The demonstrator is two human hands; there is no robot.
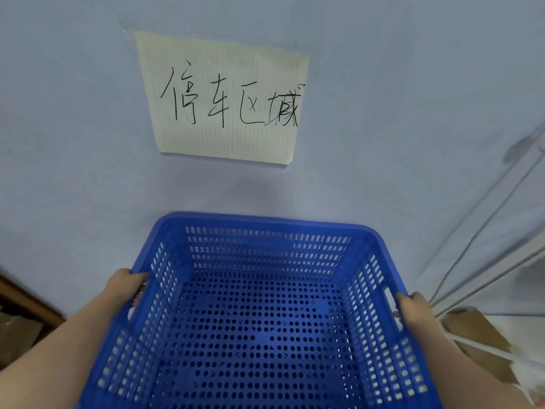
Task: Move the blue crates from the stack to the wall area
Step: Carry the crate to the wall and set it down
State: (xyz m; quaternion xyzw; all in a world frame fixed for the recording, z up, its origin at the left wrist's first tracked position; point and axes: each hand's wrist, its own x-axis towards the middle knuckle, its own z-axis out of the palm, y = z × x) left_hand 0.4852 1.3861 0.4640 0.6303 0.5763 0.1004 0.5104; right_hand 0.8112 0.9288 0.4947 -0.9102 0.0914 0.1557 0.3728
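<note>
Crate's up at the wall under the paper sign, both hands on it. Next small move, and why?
Probably lower it straight down against the wall. The blue crate is empty, its far rim close to the wall below the handwritten paper sign. The left hand and right hand each hold a side rim, so the grip looks balanced. The floor is hidden; ease down slowly.

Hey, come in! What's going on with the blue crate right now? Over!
Left hand and right hand gripping blue crate by its side rims. Crate empty, facing wall with handwritten paper sign. Nothing between crate and wall.
</note>
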